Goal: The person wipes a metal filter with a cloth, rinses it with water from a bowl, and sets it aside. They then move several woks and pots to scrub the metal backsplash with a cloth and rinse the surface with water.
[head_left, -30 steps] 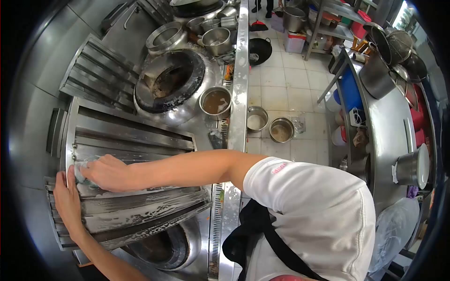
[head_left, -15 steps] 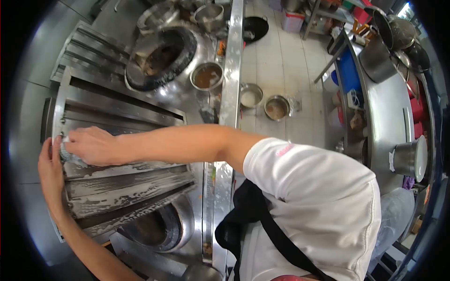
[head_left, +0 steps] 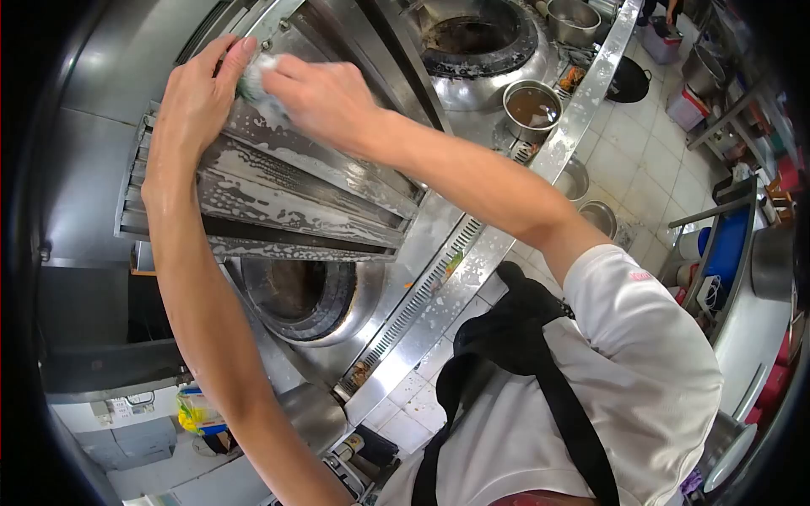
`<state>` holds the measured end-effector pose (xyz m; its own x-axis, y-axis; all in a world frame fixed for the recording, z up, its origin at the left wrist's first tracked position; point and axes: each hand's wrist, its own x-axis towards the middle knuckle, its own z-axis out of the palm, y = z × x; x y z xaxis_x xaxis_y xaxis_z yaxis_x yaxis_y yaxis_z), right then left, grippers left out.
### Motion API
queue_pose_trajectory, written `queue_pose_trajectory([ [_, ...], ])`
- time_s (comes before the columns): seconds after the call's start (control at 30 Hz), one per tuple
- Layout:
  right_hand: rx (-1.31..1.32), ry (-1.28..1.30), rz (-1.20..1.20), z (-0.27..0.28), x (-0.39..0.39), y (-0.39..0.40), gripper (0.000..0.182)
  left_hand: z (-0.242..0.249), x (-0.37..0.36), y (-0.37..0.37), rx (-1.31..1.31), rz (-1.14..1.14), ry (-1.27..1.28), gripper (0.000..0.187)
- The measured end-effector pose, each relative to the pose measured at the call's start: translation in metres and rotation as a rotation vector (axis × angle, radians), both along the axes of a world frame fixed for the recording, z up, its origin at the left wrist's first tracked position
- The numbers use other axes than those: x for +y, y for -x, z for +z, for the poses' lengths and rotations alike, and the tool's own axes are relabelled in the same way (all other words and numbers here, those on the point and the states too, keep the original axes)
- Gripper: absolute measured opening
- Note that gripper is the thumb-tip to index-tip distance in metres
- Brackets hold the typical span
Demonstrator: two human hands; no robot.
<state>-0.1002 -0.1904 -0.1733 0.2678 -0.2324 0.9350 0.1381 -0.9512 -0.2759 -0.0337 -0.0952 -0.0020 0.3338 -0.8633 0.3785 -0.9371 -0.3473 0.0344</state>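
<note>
A soapy metal baffle filter [head_left: 325,221], made of long slanted channels, stands above the stove. My left hand [head_left: 196,101] is closed on its upper edge, with the thumb along the near side. A wet, suds-covered scrubbing pad [head_left: 260,88] is pressed against the filter near that edge. Bent over the pad are the fingers of my right hand [head_left: 325,103], slightly blurred. The two hands are close together. White foam streaks the lower channels, while the upper ones look barer.
Two wok burners [head_left: 295,295] [head_left: 481,42] flank the filter. A pot of brown liquid [head_left: 533,110] stands on the stove beside the metal rail [head_left: 498,257]. More pots and a black wok [head_left: 629,80] lie on the tiled floor. A person is partly visible at the back.
My view has turned and shifted, so the filter appears tilted and more of the stove's near end shows. Both hands stay at the filter's edge, the right still with the pad.
</note>
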Motion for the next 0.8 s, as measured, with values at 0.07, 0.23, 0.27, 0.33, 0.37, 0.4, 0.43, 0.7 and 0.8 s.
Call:
queue_pose_trajectory([
  [0.07, 0.007, -0.02, -0.033, -0.038, -0.003, 0.004, 0.031, 0.004, -0.011, -0.009, -0.099, -0.056, 0.035, 0.054],
  [0.23, 0.894, -0.12, -0.002, -0.307, 0.001, 0.031, 0.042, 0.001, -0.01, -0.032, -0.136, 0.018, 0.012, 0.061],
  [0.27, 0.847, -0.092, -0.033, -0.316, 0.0, 0.02, 0.035, 0.001, -0.013, -0.034, -0.176, 0.03, 0.0, 0.064],
  [0.33, 0.689, -0.051, -0.139, -0.279, 0.004, 0.005, 0.022, 0.0, -0.015, -0.039, -0.277, 0.097, -0.081, 0.068],
  [0.37, 0.622, -0.114, -0.046, -0.219, 0.0, 0.007, 0.02, 0.0, -0.017, -0.042, -0.329, 0.142, -0.165, 0.07],
  [0.4, 0.433, -0.094, 0.013, -0.163, -0.009, 0.002, 0.021, -0.003, -0.028, -0.044, -0.26, 0.325, -0.2, 0.073],
  [0.43, 0.24, -0.049, 0.04, -0.101, -0.014, -0.005, 0.021, -0.002, -0.032, -0.052, -0.238, 0.324, -0.194, 0.073],
  [0.7, 0.932, -0.478, 0.077, -0.303, 0.004, -0.011, 0.018, -0.006, -0.019, -0.11, -0.241, 0.174, -0.093, 0.07],
  [0.8, 1.069, -0.457, 0.081, -0.379, -0.003, -0.021, 0.019, -0.005, -0.013, -0.125, -0.271, -0.018, -0.101, 0.071],
])
